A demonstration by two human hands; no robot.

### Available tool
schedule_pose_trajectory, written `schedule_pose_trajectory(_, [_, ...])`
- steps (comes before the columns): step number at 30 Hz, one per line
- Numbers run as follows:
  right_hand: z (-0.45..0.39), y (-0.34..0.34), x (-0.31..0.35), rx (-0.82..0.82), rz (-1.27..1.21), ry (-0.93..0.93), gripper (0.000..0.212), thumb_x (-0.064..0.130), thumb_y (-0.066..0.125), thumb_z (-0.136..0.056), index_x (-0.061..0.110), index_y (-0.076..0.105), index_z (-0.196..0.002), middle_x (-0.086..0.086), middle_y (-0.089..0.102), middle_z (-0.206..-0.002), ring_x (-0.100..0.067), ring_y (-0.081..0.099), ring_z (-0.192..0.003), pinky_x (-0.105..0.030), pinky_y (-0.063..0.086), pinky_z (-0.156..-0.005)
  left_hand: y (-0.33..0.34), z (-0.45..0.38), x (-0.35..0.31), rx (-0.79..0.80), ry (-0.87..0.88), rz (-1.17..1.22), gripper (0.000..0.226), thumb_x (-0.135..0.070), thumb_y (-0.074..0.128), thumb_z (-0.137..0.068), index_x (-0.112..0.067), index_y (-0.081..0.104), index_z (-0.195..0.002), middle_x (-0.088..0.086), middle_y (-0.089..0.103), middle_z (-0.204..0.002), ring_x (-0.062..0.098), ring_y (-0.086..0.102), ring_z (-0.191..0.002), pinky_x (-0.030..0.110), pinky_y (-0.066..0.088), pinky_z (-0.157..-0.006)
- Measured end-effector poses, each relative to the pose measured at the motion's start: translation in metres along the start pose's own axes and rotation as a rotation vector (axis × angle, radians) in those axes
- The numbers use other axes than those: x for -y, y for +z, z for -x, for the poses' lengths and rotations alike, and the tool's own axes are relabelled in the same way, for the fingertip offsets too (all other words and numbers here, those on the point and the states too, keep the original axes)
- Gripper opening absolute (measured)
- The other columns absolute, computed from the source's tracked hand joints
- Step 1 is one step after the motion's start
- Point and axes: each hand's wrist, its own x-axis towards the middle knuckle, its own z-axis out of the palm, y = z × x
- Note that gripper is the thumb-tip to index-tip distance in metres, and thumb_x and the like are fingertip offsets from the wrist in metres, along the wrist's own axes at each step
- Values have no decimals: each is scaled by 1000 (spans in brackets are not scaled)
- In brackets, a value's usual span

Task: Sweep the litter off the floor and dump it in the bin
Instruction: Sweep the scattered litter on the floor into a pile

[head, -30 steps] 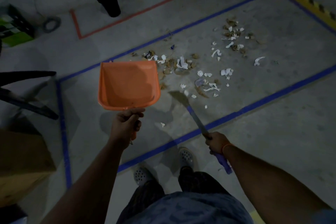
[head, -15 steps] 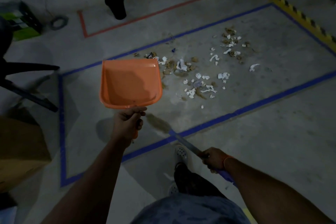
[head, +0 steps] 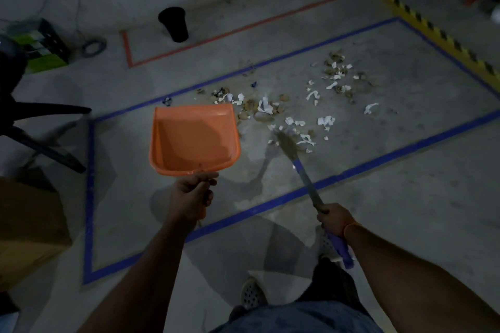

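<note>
The left hand (head: 190,197) is wrapped round the short handle of an orange dustpan (head: 194,140), fingers curled tight, holding the pan up off the floor with its open mouth pointing away from the person. The pan has nothing in it. The right hand (head: 334,220) grips a hand broom (head: 303,170) by its blue-and-grey handle, the purple end sticking out behind the wrist, which wears an orange band. The bristles reach forward and down to the near edge of the litter (head: 292,113), touching or almost touching the closest white scraps, just to the right of the dustpan.

The litter is torn white paper and brownish crumpled bits, strewn across the concrete floor (head: 405,197) in a loose band running from beside the pan's front edge up to the right. All of it lies inside a rectangle marked out in blue tape (head: 378,165). Beyond that is a red tape outline (head: 243,28), and a yellow-and-black hazard stripe (head: 422,21) runs along the far right.

A black bin (head: 174,23) stands upright inside the red outline near the wall, well apart from the litter; its inside is too dark to see. A cardboard box (head: 27,224) sits at the left, with a black chair base (head: 40,127) behind it and a green-and-black crate (head: 43,46) by the wall
</note>
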Motion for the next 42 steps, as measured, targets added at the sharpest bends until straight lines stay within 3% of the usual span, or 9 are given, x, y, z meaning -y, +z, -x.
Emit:
schedule_pose_trajectory(2, [-6,-29,-14,18,-35,9,36,2,57,-91,11,62,-126,-9,62,-63,-17,56,-45,-20,44,-40,27,-8,-3,-10,10,10,29,12,42,-97,6,69,-103,14,61,-84,10,46,-42,14,29,-37])
schedule_pose_trajectory(6, [-34,-95,-52,153,115,-9,28,9,61,-91,20,66,-116,6,58,-59,-11,54,-50,-26,47,-55,95,-22,-7,-46,-5,14,27,10,43,-97,7,69,-105,14,59,-79,9,44,-40,13,27,-35])
schedule_pose_trajectory(10, [-57,-154,-76,239,169,77,13,7,62,-89,5,69,-100,-10,56,-53,-22,53,-43,-38,49,-55,161,-33,-14,-63,-21,4,29,9,45,-97,1,72,-100,12,61,-76,10,44,-41,14,26,-36])
schedule_pose_trajectory(15, [-98,-213,-68,171,161,131,32,6,60,-91,1,61,-123,-13,61,-66,-24,60,-53,-25,46,-43,212,-48,-23,-105,36,40,30,11,45,-96,0,73,-99,13,65,-83,15,48,-48,20,30,-43])
schedule_pose_trajectory(21, [-142,-245,-45,48,-4,65,33,6,59,-90,10,64,-123,-16,65,-93,-30,64,-66,-33,54,-51,239,-59,-31,-125,64,6,29,10,45,-97,0,72,-101,16,65,-86,17,49,-51,24,32,-46])
schedule_pose_trajectory(25, [-146,-240,-38,8,-70,-6,43,6,56,-92,18,58,-133,-12,63,-97,-25,62,-63,-27,52,-50,246,-69,-34,-134,68,0,28,11,44,-97,1,70,-100,18,63,-86,15,48,-49,22,34,-44])
schedule_pose_trajectory(29, [-145,-229,-31,35,-74,-66,41,6,55,-92,18,59,-131,-6,64,-72,-19,62,-52,-24,50,-47,246,-87,-35,-125,65,8,28,11,43,-97,1,70,-100,18,63,-86,15,48,-49,22,35,-44])
schedule_pose_trajectory(39, [-155,-128,62,308,7,-102,37,7,55,-91,21,62,-125,-4,59,-64,-14,56,-44,-24,47,-43,169,-145,-45,-118,47,-11,29,11,43,-98,2,70,-100,13,64,-82,16,48,-49,22,36,-45])
schedule_pose_trajectory(42, [-169,-85,98,376,36,-35,28,8,55,-82,26,67,-100,-6,58,-69,-21,57,-48,-36,55,-53,134,-160,-54,-137,43,-9,29,11,43,-98,2,70,-98,15,64,-83,15,48,-48,21,36,-44])
